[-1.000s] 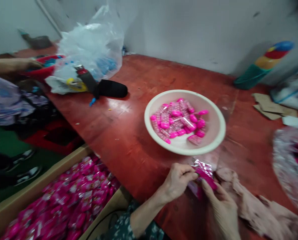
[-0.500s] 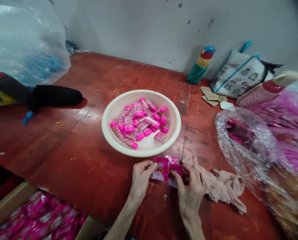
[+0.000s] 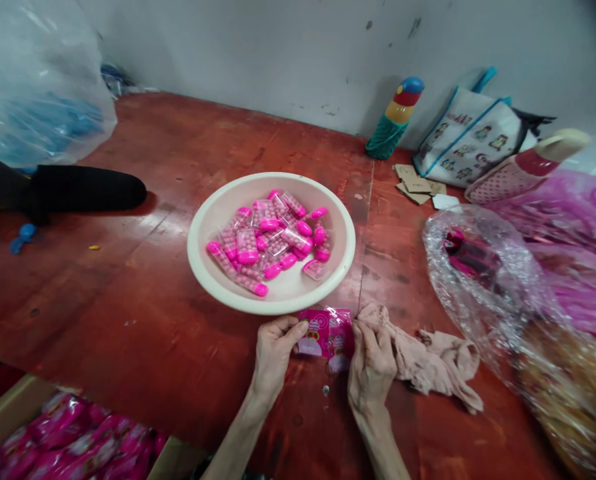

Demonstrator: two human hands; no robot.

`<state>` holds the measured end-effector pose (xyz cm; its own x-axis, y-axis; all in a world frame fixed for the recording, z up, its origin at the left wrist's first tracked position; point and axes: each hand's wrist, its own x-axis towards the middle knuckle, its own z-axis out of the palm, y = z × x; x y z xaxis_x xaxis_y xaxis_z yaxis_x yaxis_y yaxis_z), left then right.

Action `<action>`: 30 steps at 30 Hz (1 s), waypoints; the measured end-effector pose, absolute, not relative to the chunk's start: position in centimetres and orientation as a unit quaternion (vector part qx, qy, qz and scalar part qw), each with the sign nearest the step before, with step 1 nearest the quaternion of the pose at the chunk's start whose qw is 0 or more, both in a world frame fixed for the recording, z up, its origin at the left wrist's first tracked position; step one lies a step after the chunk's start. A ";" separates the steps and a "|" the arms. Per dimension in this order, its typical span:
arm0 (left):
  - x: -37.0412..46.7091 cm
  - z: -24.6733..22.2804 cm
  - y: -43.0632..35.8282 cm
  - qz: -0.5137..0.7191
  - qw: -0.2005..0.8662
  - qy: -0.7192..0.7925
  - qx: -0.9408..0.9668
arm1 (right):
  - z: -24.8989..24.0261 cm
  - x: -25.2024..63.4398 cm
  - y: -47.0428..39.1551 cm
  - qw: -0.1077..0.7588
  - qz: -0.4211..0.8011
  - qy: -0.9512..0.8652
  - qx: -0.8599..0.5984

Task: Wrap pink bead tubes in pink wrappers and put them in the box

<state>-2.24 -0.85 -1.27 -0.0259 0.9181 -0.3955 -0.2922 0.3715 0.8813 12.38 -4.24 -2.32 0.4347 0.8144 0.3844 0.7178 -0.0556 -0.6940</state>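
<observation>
At the near edge of the red table (image 3: 143, 293), both hands meet on a small pink sachet (image 3: 323, 333) held just above the surface, directly in front of the cream bowl (image 3: 213, 267). The bowl holds a heap of clear capsules with pink caps (image 3: 268, 237). Risk, as judged from this arrangement: the sachet is pinched only at its two ends, so a slip of either pinch could let it drop or spill whatever it contains onto the table; a small pale speck (image 3: 325, 389) already lies just below the hands. The bowl rim stands just beside the knuckles, so a forward nudge could shift it. Left hand (image 3: 274, 353): fingers curled nearly closed, thumb and fingertips pinching the sachet's left edge. Right hand (image 3: 373, 363): likewise nearly closed, fingertips gripping the sachet's right edge, with its back touching a crumpled beige cloth (image 3: 428, 360). Right of the cloth lies a crinkled clear plastic bag (image 3: 483, 280). A cardboard box of pink packets (image 3: 78, 440) sits below the table's near-left edge.
</observation>
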 end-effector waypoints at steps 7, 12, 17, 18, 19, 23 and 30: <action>-1.7 -1.5 -1.4 0.489 0.653 0.512 0.268 | -0.4 11.1 -5.2 0.452 0.198 -0.524 -0.694; -0.8 0.1 -1.8 0.485 0.693 0.467 0.258 | -0.2 9.9 -5.3 0.430 0.369 -0.483 -0.668; -0.4 1.5 -1.4 0.458 0.740 0.418 0.260 | -0.1 10.6 -5.5 0.425 0.357 -0.522 -0.648; -0.2 1.6 -1.4 0.460 0.743 0.414 0.255 | 0.1 10.6 -5.5 0.424 0.350 -0.531 -0.645; -0.1 1.7 -1.3 0.464 0.746 0.410 0.246 | 0.2 10.7 -5.6 0.425 0.341 -0.538 -0.643; 0.6 1.6 -1.3 0.468 0.763 0.407 0.181 | 1.0 10.6 -5.9 0.428 0.303 -0.568 -0.635; 1.0 1.4 -1.1 0.450 0.788 0.407 0.105 | 0.9 11.1 -6.0 0.408 0.270 -0.609 -0.624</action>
